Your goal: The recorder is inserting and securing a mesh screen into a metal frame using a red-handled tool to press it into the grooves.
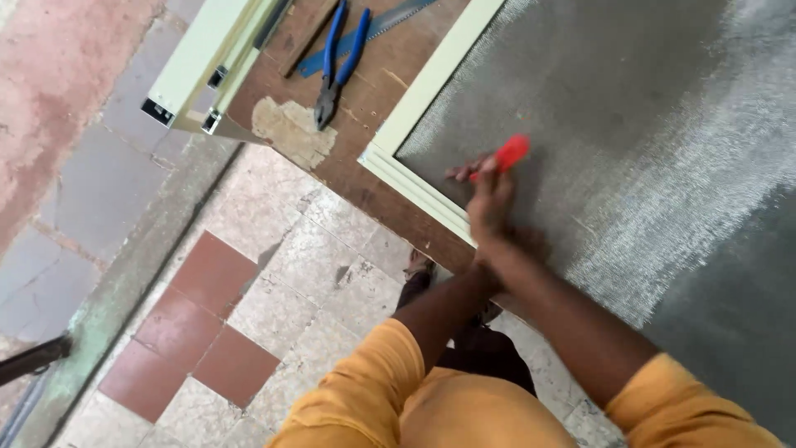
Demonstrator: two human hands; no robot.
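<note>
Mesh [630, 108] lies over the frame [414, 178] near its corner — both hands [491, 199] overlap there, one grip pinching a red tool [507, 154]; the other's unclear. Mesh edges look untrimmed.

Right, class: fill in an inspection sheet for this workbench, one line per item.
Surface: brown wooden bench, worn patch.
Job's things: pale frame with grey mesh; red-handled tool.
Clutter: blue-handled pliers, saw blade, pale frame lengths.
Grippers: both hands overlap at the tool; the left hand shows, right hand hidden.
Cables: nothing seen.
Surroundings: tiled floor, cream and red.
</note>
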